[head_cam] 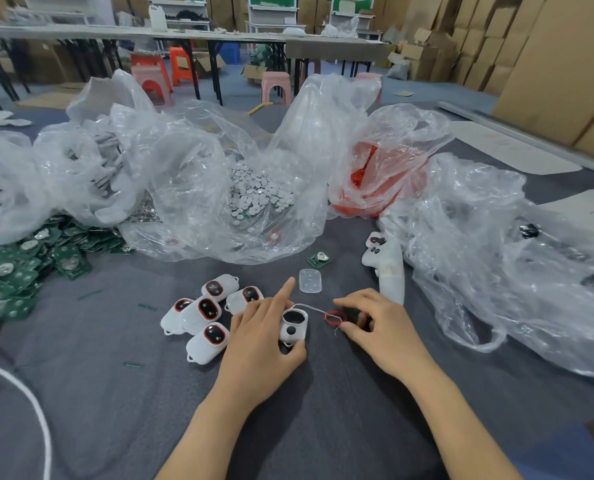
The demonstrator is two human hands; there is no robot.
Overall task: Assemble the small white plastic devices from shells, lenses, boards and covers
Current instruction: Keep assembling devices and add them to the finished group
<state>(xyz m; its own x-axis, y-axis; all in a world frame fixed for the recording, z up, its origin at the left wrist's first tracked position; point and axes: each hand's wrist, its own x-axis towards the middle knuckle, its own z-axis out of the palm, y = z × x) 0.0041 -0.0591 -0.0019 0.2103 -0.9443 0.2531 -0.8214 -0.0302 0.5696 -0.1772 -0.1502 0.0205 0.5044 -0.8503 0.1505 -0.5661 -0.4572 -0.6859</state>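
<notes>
Left grip: curled round the open shell, forefinger straight. Right grip: pinching a red ring, just at the shell's 3 o'clock.
Step, as judged: lens fitting.
Next: seat the ring squarely in the shell's opening.
Cover and board lie at 12 o'clock, finished devices at 9, all on the worktop.

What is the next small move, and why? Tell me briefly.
Probably bring the red ring, pinched by the right hand, over and seat it in the open oval window of the white shell that the left hand holds. The finished devices nearby show red rings there; this shell has none.
</notes>
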